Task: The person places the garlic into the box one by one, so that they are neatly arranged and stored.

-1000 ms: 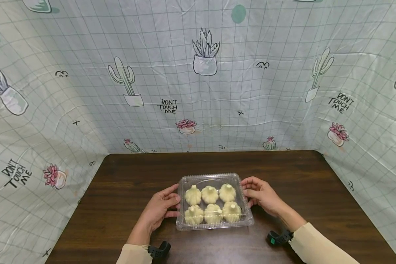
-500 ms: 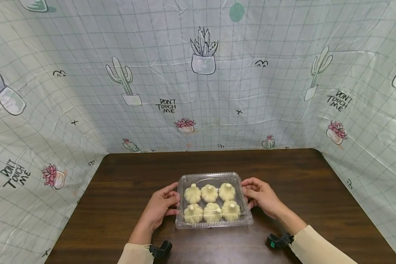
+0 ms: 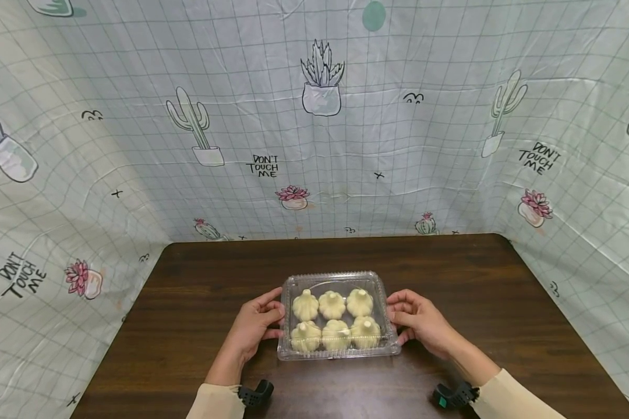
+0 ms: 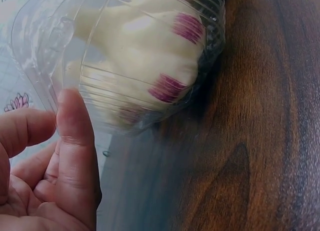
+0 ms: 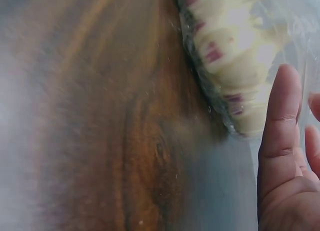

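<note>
A clear plastic clamshell box sits on the table, its lid down over several pale garlic bulbs in two rows. Purple marks show on the garlic bulbs in the left wrist view. My left hand pinches the box's left rim between thumb and index finger. At the right side, my right hand has its fingers loosely extended, close beside the box's edge. In the right wrist view its thumb is straight, and whether it still touches the plastic cannot be told.
Dark wood-grain tabletop surrounds the box. A patterned cloth curtain stands behind the table and along both sides. Each wrist carries a black strap, such as the right wristband.
My right hand has loosened and shifted slightly right, away from the box's side. The left hand keeps its place on the rim. The box itself stays where it was.
</note>
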`<state>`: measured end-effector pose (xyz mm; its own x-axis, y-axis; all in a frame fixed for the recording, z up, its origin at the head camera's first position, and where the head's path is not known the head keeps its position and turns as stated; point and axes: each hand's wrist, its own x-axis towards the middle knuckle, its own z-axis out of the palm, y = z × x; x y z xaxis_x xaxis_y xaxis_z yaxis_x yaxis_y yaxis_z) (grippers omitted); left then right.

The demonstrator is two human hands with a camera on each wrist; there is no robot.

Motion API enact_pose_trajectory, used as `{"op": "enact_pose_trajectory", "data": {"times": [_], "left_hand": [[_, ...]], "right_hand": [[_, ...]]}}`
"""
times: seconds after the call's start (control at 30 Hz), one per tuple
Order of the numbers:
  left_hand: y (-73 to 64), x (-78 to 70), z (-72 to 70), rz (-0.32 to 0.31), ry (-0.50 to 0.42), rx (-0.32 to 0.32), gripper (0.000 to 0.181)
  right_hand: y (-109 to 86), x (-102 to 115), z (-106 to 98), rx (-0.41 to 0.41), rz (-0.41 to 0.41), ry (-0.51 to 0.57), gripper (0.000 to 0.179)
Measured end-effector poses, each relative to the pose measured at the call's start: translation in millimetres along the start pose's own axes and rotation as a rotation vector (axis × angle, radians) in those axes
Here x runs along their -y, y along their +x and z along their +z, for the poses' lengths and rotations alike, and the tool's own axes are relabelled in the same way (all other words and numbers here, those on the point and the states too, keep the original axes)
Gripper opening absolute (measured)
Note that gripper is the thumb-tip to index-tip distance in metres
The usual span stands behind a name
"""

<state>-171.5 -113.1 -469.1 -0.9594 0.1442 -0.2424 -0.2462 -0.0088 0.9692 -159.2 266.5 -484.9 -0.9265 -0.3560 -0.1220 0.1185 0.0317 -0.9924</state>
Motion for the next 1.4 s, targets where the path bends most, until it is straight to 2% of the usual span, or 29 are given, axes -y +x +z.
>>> {"op": "enact_pose_trajectory", "data": {"times": [0.17, 0.4, 0.63, 0.77, 1.03, 1.23, 1.4], "left_hand": [[0.4, 0.2, 1.5, 0.011, 0.005, -0.026, 0.055], [0.7, -0.8, 1.4, 0.022, 0.003, -0.048, 0.055], [1.0, -0.4, 0.8, 0.028, 0.02, -0.06, 0.054], [1.3, 0.3, 0.7, 0.031, 0.025, -0.062, 0.054], [-5.1, -3.3, 0.1, 0.006, 0.059, -0.065, 0.053], [-16.8, -5.5, -4.5, -0.006, 0.088, -0.021, 0.057], [-33.9, -0.6, -11.6, -0.055, 0.09, 0.077, 0.058]], "right_hand": [[-12.7, 3.1, 2.3, 0.042, 0.06, 0.028, 0.034], [-28.4, 4.9, 9.6, 0.079, 0.159, 0.04, 0.044], [-35.7, 4.4, 14.8, 0.157, 0.223, 0.148, 0.026], [-40.8, 3.5, 18.0, 0.193, 0.262, 0.195, 0.034], [-44.6, 4.5, 23.7, 0.17, 0.285, 0.194, 0.036], [-45.2, 6.0, 26.3, 0.148, 0.296, 0.184, 0.037], [-45.5, 6.2, 27.7, 0.148, 0.299, 0.183, 0.036]]}}
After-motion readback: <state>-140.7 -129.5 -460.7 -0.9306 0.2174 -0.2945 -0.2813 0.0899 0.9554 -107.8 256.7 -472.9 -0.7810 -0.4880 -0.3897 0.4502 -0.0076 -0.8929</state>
